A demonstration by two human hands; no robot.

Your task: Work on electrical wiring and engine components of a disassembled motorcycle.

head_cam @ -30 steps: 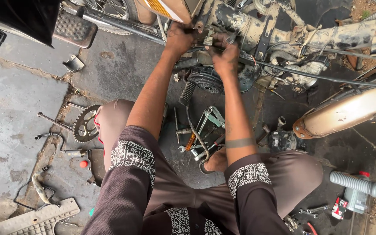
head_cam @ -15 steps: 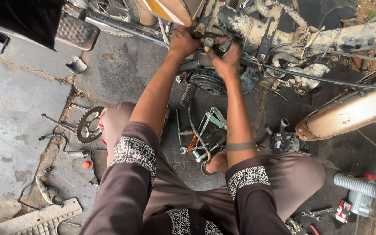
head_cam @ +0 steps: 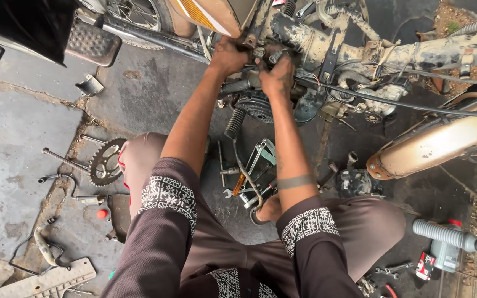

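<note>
I squat in front of a dirty motorcycle frame (head_cam: 360,52) with both arms stretched out. My left hand (head_cam: 228,55) grips a part at the engine area, fingers closed around it. Close beside it, my right hand (head_cam: 276,74) is clenched on a small metal part of the same assembly. What exactly each hand holds is hidden by the fingers. Just below the hands sit a black kick lever (head_cam: 234,122) and a round dark engine cover (head_cam: 256,107).
A pile of wrenches and tools (head_cam: 252,176) lies between my knees. A sprocket (head_cam: 105,161) and a long rod lie at the left, an exhaust pipe (head_cam: 437,149) at the right, a grey oil bottle (head_cam: 448,237) lower right, a footrest (head_cam: 92,43) upper left.
The view has shifted slightly; both hands stay clamped on the engine part, the right hand turning a little lower.
</note>
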